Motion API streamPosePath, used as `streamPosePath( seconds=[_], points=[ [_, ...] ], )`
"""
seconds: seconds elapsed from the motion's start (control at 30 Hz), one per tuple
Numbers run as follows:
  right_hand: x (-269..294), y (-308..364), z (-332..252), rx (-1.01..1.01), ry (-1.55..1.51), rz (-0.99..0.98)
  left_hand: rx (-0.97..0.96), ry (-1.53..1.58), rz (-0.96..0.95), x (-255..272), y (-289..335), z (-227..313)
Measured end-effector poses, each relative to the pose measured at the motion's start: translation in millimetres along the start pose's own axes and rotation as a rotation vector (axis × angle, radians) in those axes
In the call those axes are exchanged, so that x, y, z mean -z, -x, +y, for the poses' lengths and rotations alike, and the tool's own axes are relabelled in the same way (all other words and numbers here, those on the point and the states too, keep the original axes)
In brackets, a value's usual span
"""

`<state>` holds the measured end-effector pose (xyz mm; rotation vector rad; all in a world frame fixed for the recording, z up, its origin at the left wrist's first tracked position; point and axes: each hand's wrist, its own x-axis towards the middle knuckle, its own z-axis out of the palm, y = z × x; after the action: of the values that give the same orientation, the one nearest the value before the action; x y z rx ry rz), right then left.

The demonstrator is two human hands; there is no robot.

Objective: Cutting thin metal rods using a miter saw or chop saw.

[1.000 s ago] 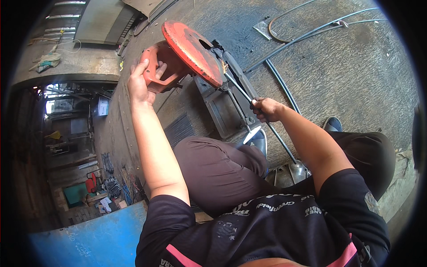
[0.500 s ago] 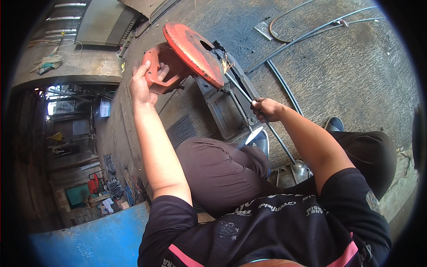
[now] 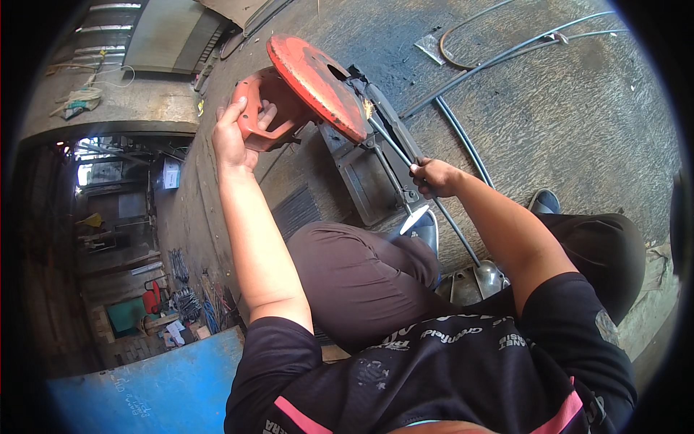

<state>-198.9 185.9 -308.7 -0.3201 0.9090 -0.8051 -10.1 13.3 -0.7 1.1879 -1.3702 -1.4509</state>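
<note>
Left hand (image 3: pixel 235 137) wrapped round the handle (image 3: pixel 251 100) of a red cut-off saw (image 3: pixel 311 83); right hand (image 3: pixel 434 178), to the saw's right and nearer the wearer, closed on a thin metal rod (image 3: pixel 459 233). Rod slants from the saw's right edge, where sparks (image 3: pixel 369 110) show, back toward the lap, though the exact contact point is hard to make out. Grey base (image 3: pixel 367 189) sits below the saw, pipes (image 3: pixel 461 132) on the floor to its right.
</note>
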Motion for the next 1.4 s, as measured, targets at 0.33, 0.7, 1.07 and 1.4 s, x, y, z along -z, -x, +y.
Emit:
streamPosePath(
  seconds=[0.33, 0.7, 1.07, 1.4],
  points=[
    [-0.2, -0.4, -0.9, 0.024, 0.046, 0.067, 0.04, -0.004, -0.118, -0.5, 3.2, 3.1],
    [5.1, -2.0, -0.4, 0.022, 0.028, 0.04, -0.009, 0.055, -0.117, 1.0, -1.0, 0.3],
    [5.6, 2.9, -1.9, 0.004, -0.029, -0.055, 0.001, 0.093, -0.121, 6.0, -4.7, -2.0],
    [7.4, 0.0, -1.0, -0.02, -0.111, -0.161, 0.016, 0.08, -0.077, -0.6, 0.6, 0.9]
  ],
)
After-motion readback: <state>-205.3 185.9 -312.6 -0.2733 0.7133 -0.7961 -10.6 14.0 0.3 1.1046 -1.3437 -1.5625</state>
